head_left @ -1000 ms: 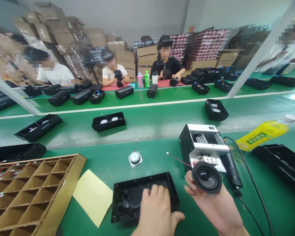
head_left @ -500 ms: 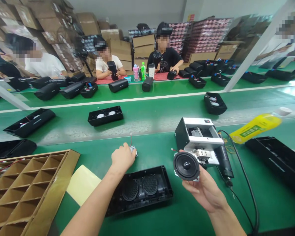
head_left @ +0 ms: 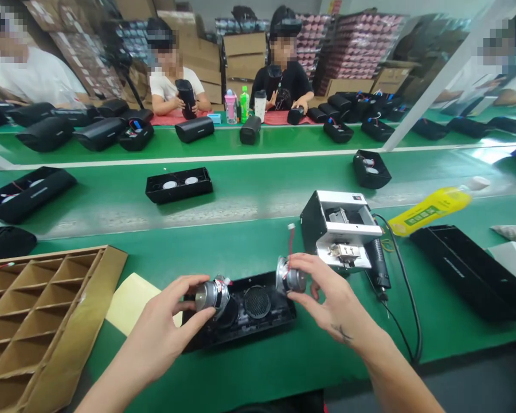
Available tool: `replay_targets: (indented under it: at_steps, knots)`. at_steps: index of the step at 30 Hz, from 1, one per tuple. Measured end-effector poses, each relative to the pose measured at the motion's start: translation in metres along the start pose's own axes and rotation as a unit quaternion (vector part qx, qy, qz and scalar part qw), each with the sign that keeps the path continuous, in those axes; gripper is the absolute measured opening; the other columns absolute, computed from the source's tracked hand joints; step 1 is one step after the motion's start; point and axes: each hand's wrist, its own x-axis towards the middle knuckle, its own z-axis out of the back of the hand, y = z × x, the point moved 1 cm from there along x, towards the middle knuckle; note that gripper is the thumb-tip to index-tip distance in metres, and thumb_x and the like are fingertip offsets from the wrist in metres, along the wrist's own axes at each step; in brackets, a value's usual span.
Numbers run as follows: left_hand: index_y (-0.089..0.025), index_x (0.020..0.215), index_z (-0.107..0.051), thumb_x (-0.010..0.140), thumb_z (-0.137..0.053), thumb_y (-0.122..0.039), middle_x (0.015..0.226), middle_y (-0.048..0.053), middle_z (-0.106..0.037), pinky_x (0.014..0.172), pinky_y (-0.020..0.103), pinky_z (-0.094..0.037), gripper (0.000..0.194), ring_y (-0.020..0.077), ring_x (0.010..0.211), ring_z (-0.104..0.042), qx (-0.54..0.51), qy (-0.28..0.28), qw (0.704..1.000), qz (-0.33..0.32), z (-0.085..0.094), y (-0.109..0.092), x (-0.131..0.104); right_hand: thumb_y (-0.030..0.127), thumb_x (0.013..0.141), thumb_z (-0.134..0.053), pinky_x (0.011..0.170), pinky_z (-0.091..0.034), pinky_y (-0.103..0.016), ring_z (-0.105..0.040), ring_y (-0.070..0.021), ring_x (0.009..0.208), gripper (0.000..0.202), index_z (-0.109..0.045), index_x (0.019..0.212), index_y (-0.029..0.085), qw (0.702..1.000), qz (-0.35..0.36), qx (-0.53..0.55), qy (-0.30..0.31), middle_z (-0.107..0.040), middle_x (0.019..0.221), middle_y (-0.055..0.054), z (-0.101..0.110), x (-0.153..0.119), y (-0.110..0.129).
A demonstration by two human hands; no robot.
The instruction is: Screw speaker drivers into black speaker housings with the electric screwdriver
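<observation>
My left hand [head_left: 172, 321] grips a small round speaker driver [head_left: 212, 295] by its silver magnet, tilted above the left part of a black speaker housing [head_left: 249, 330]. In my right hand [head_left: 327, 298] is a second speaker driver [head_left: 293, 276], held by the magnet near the housing's right end; a red wire with a white plug sticks up from it. The housing lies open side up on the green table, and its right round mesh grille [head_left: 257, 302] shows. The left grille is partly covered by the driver and my fingers.
A cardboard divider box [head_left: 107, 275] and a yellow paper sheet [head_left: 131, 298] lie left. To the right are a silver-black machine [head_left: 341, 229], an electric screwdriver [head_left: 378, 269], a yellow bottle [head_left: 432, 211] and another black housing [head_left: 468, 275]. Co-workers sit beyond the conveyor [head_left: 258, 195].
My left hand has lifted its driver off the table and brought it over the housing. My right hand has moved left and turned its driver, cone first shown, now magnet side toward me.
</observation>
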Motion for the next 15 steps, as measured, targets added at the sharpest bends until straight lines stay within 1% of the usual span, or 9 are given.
replay_targets:
  at_steps: [1,3,4,5,7,11,13,15]
  knots:
    - [-0.027,0.123,-0.069,0.09,-0.069,-0.05,0.126,0.008,-0.075,0.086,0.04,-0.069,0.041,0.0238,0.094,-0.079,0.004,0.007,1.0,-0.02,0.0,0.002,-0.005,0.019,0.098,-0.066,0.074,-0.062,-0.031,-0.069,-0.0227,0.111,0.041,-0.059,0.137,0.03,0.999,0.024,0.009,0.037,-0.059,0.145,-0.009,-0.003,0.002,0.007]
    - [-0.027,0.121,-0.071,0.091,-0.069,-0.043,0.123,0.007,-0.076,0.086,0.038,-0.069,0.034,0.024,0.099,-0.077,0.022,0.009,0.998,-0.057,-0.001,0.007,-0.013,0.017,0.097,-0.066,0.09,-0.063,-0.035,-0.067,-0.0224,0.116,0.043,-0.059,0.138,0.029,0.993,0.054,0.022,0.099,-0.058,0.144,-0.01,-0.012,0.005,0.018]
    - [-0.027,0.122,-0.071,0.091,-0.069,-0.04,0.122,0.006,-0.076,0.085,0.037,-0.069,0.033,0.0237,0.1,-0.076,0.034,0.008,0.997,-0.072,-0.003,0.009,-0.015,0.016,0.097,-0.065,0.098,-0.061,-0.037,-0.066,-0.0224,0.119,0.045,-0.058,0.14,0.028,0.99,0.062,0.022,0.123,-0.058,0.144,-0.01,-0.018,0.006,0.021]
    - [-0.028,0.123,-0.07,0.092,-0.069,-0.037,0.122,0.006,-0.075,0.085,0.036,-0.069,0.032,0.0233,0.101,-0.076,0.049,0.008,0.995,-0.085,-0.005,0.011,-0.017,0.015,0.097,-0.064,0.103,-0.059,-0.038,-0.065,-0.0224,0.121,0.047,-0.057,0.141,0.027,0.988,0.066,0.019,0.139,-0.058,0.143,-0.01,-0.024,0.006,0.024]
    - [-0.029,0.128,-0.067,0.094,-0.068,-0.032,0.126,0.006,-0.074,0.088,0.037,-0.067,0.034,0.0231,0.104,-0.075,0.089,0.008,0.99,-0.106,-0.009,0.015,-0.019,0.013,0.097,-0.062,0.109,-0.056,-0.04,-0.062,-0.0228,0.126,0.049,-0.055,0.144,0.025,0.986,0.075,0.001,0.152,-0.058,0.144,-0.011,-0.033,0.007,0.025]
    - [-0.027,0.134,-0.061,0.094,-0.07,-0.023,0.133,0.007,-0.07,0.105,0.045,-0.059,0.041,0.0262,0.122,-0.068,0.177,0.017,0.971,-0.16,-0.017,0.017,-0.015,0.015,0.1,-0.06,0.109,-0.057,-0.044,-0.06,-0.0255,0.13,0.049,-0.054,0.148,0.024,0.978,0.086,-0.073,0.173,-0.058,0.146,-0.012,-0.039,0.009,0.024]
    - [-0.024,0.134,-0.059,0.092,-0.072,-0.017,0.132,0.008,-0.07,0.106,0.046,-0.058,0.044,0.0271,0.124,-0.067,0.206,0.035,0.961,-0.18,-0.021,0.016,-0.012,0.016,0.101,-0.059,0.106,-0.059,-0.045,-0.061,-0.0271,0.129,0.047,-0.055,0.147,0.023,0.969,0.096,-0.114,0.197,-0.06,0.146,-0.012,-0.038,0.01,0.025]
    - [-0.022,0.13,-0.06,0.09,-0.073,-0.014,0.127,0.008,-0.071,0.1,0.046,-0.06,0.043,0.0277,0.118,-0.067,0.226,0.056,0.954,-0.191,-0.024,0.015,-0.009,0.017,0.101,-0.059,0.102,-0.061,-0.047,-0.063,-0.0293,0.126,0.047,-0.053,0.148,0.018,0.959,0.106,-0.151,0.216,-0.062,0.145,-0.014,-0.039,0.013,0.028]
